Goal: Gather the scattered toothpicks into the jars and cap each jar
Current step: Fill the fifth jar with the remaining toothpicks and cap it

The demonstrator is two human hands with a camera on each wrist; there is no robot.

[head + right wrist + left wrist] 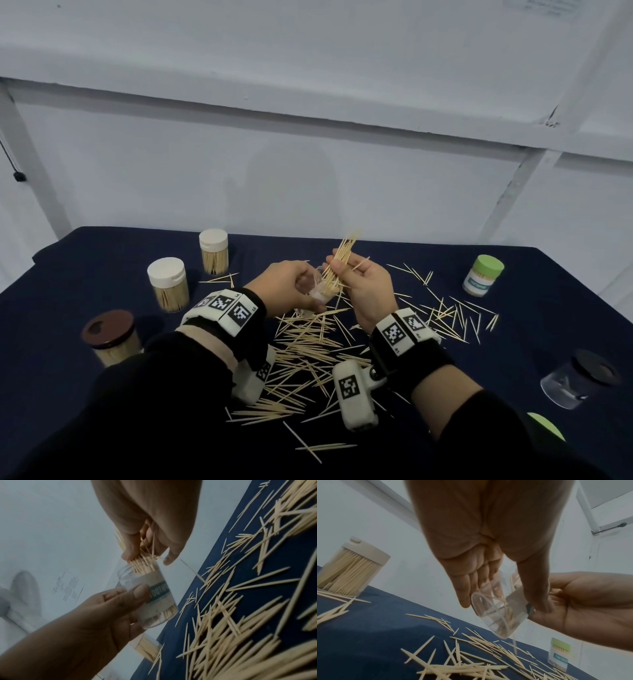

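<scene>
My left hand (294, 284) grips a clear uncapped jar (320, 291) with a green label (158, 592), tilted above the middle of the table. My right hand (363, 284) pinches a bundle of toothpicks (344, 257) whose lower ends sit inside the jar's mouth (142, 566). The jar (498, 615) is only partly filled. One toothpick (515, 646) hangs in the air just below it. Many loose toothpicks (308, 346) lie scattered on the dark blue cloth (102, 260) under and to the right of my hands.
Two white-capped filled jars (168, 284) (214, 251) and a brown-capped one (111, 337) stand at the left. A green-capped jar (483, 275) stands at the right. An empty clear jar with a black lid (579, 378) lies near the right edge, a green lid (544, 425) beside my right sleeve.
</scene>
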